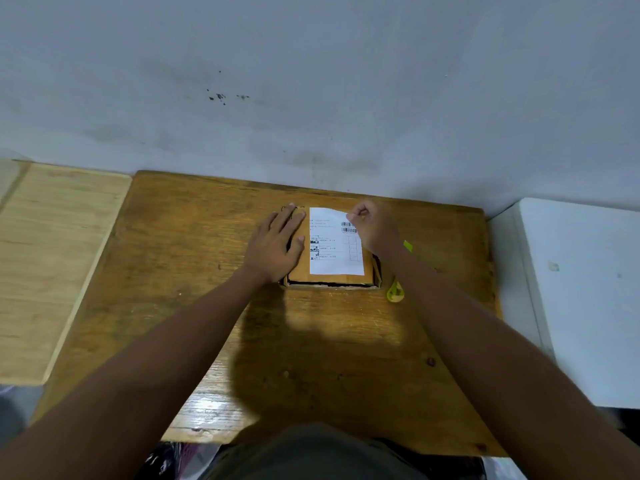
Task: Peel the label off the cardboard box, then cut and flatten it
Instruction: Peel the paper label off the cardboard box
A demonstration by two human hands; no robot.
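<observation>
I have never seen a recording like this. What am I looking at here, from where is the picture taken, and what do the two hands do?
There is no machine, only a person. The single picture comes from a camera worn on the head, looking down at a wooden table. On it lies a flat cardboard box with a white label. The left hand rests flat on the box and holds it down. The right hand pinches the label's far right corner, which is lifted a little. A yellow-green tool, perhaps a cutter, lies beside the box, partly hidden by the right arm.
</observation>
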